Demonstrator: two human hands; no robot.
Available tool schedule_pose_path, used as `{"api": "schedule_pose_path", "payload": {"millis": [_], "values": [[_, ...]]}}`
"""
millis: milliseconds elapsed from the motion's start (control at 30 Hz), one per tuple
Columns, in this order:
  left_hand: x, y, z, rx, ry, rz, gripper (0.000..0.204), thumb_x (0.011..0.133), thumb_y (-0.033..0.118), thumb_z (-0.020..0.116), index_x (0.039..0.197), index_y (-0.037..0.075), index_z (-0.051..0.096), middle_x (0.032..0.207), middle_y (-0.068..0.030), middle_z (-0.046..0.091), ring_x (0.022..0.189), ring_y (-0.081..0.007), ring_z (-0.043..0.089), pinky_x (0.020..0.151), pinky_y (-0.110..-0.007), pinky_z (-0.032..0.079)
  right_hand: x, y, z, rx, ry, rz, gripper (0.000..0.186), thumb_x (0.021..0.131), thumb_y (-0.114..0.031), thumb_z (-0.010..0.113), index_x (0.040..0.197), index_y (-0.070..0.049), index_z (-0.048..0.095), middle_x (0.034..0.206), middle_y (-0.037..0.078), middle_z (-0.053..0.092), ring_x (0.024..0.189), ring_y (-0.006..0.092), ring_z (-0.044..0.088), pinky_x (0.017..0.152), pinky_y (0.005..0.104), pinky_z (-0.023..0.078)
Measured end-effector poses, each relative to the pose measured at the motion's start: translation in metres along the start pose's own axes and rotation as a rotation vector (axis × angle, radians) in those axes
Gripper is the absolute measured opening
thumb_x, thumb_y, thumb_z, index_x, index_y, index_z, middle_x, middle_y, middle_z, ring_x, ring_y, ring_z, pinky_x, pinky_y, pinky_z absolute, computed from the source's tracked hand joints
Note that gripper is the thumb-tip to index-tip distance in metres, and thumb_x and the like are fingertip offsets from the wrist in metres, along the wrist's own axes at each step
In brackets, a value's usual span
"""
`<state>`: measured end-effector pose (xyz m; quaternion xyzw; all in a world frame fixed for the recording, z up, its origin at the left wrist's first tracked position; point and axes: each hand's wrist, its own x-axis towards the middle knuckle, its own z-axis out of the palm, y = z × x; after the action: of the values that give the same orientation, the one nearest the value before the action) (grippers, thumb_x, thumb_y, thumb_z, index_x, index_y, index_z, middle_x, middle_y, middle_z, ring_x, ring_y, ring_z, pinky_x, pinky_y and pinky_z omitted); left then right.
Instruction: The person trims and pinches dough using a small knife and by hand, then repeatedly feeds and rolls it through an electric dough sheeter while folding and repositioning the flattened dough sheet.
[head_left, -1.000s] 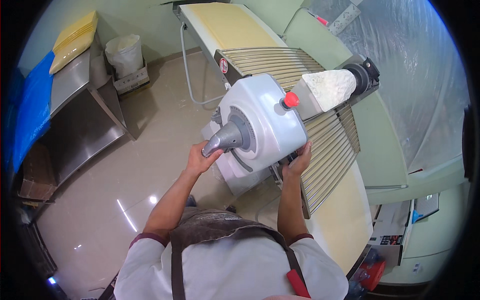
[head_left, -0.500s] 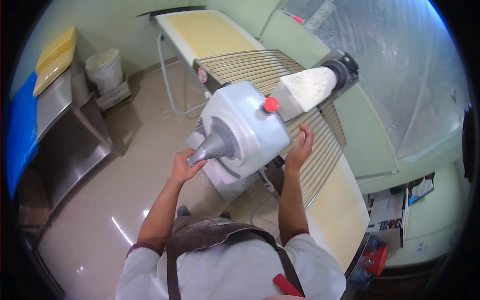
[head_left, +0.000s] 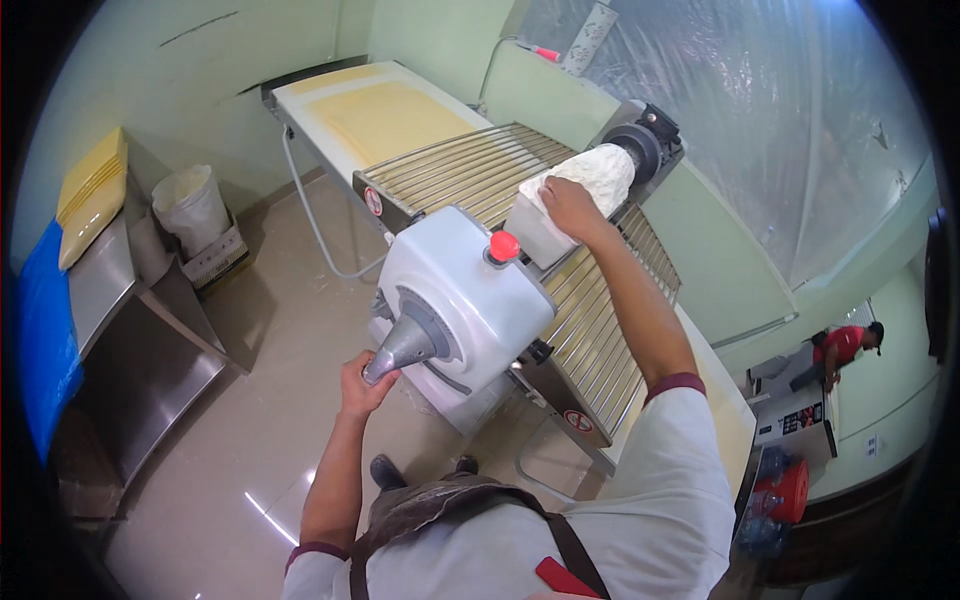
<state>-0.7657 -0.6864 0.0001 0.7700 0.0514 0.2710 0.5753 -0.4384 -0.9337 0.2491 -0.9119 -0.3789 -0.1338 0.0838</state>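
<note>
Holding | grey lever (head_left: 406, 342) inside left grip (head_left: 366, 386) | powder (head_left: 608, 166) under right grip (head_left: 572, 208)

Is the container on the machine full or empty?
It looks full: white powder is heaped in the container, with the right hand at its edge.

My left grip (head_left: 367, 386) is wrapped around a grey lever (head_left: 408, 341) that looks like smooth, softly shining metal. Just beyond that grip, the machine housing (head_left: 470, 320) is smooth, glossy white, and its red knob (head_left: 503, 246) looks like shiny plastic. At my right grip (head_left: 570, 207), the powder (head_left: 603, 172) is matt and rough; the bars (head_left: 610, 350) near it are bright metal. Well left of my left grip, the counter (head_left: 103, 262) is sheeny steel, beside a glossy blue plastic sheet (head_left: 45, 340).
</note>
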Motion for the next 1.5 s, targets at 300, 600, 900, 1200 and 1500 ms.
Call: {"api": "schedule_pose_path", "payload": {"millis": [300, 600, 900, 1200, 1500], "values": [[0.039, 0.079, 0.001, 0.107, 0.174, 0.179, 0.058, 0.086, 0.043, 0.062, 0.119, -0.004, 0.054, 0.12, -0.0162, 0.057, 0.112, -0.0265, 0.053, 0.102, -0.041, 0.036, 0.032, 0.088, 0.007, 0.502, 0.179, 0.099, 0.035, 0.098, -0.033, 0.047, 0.089, -0.002, 0.059, 0.072, 0.015, 0.06, 0.066, 0.0286, 0.06, 0.061, 0.0421, 0.048], [0.214, 0.113, 0.045, 0.669, -0.113, 0.0, 0.048, 0.099, 0.032, 0.043, 0.131, -0.003, 0.05, 0.131, -0.0214, 0.054, 0.122, -0.0301, 0.051, 0.104, -0.037, 0.036, -0.348, 0.201, 0.106, 2.618, 0.631, 0.125, 0.025, 0.095, -0.034, 0.055, 0.078, -0.016, 0.055, 0.065, -0.002, 0.052, 0.053, 0.0123, 0.049, 0.049, 0.0283, 0.042], [0.314, 0.073, -0.009, 1.066, -0.539, -0.395, 0.051, 0.098, 0.039, 0.043, 0.121, -0.005, 0.057, 0.107, -0.0139, 0.064, 0.1, -0.0231, 0.06, 0.094, -0.034, 0.043, -1.052, 0.211, -0.192, -0.391, 1.468, 1.889, 0.038, 0.093, -0.039, 0.051, 0.111, -0.008, 0.061, 0.087, 0.005, 0.063, 0.084, 0.0216, 0.062, 0.075, 0.04, 0.052], [0.335, 0.03, -0.005, 0.775, -0.412, -0.262, 0.047, 0.095, 0.047, 0.049, 0.098, 0.001, 0.059, 0.092, -0.0097, 0.061, 0.084, -0.0202, 0.059, 0.082, -0.035, 0.046, -0.801, 0.212, -0.039, 0.725, 1.01, 1.506, 0.037, 0.092, -0.007, 0.044, 0.125, -0.005, 0.059, 0.067, -0.01, 0.035, 0.057, 0.0007, 0.034, 0.05, 0.0167, 0.03], [0.337, 0.017, -0.016, 0.842, -0.436, -0.157, 0.048, 0.094, 0.05, 0.05, 0.096, 0.003, 0.059, 0.091, -0.0103, 0.061, 0.084, -0.0203, 0.059, 0.082, -0.035, 0.046, -0.883, 0.238, 0.037, -0.067, 1.01, 1.777, 0.039, 0.098, -0.034, 0.043, 0.122, -0.006, 0.055, 0.11, 0.011, 0.059, 0.104, 0.024, 0.055, 0.092, 0.0402, 0.046]]}}
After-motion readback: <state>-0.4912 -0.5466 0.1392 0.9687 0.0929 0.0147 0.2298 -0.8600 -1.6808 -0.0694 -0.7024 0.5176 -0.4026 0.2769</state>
